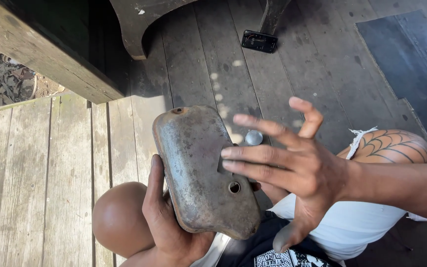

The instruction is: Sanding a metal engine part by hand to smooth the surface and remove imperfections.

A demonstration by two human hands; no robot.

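The left hand (166,217) held the rusty metal cover (201,170) by its left edge, its grip closed around the rim, over the person's lap at six o'clock. The right hand (297,170) came in from three o'clock, fingers spread wide, fingertips (227,153) resting on the cover's top (holding nothing). A small silver disc (253,137) lay on the plank floor (50,163) at twelve o'clock of the fingers.

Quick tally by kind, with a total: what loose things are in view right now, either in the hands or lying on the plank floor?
Rusty metal cover, held by the left hand with the right hand open over it: 1
Small round silvery disc beyond the cover: 1
Small black rectangular device on the floor: 1
Total: 3
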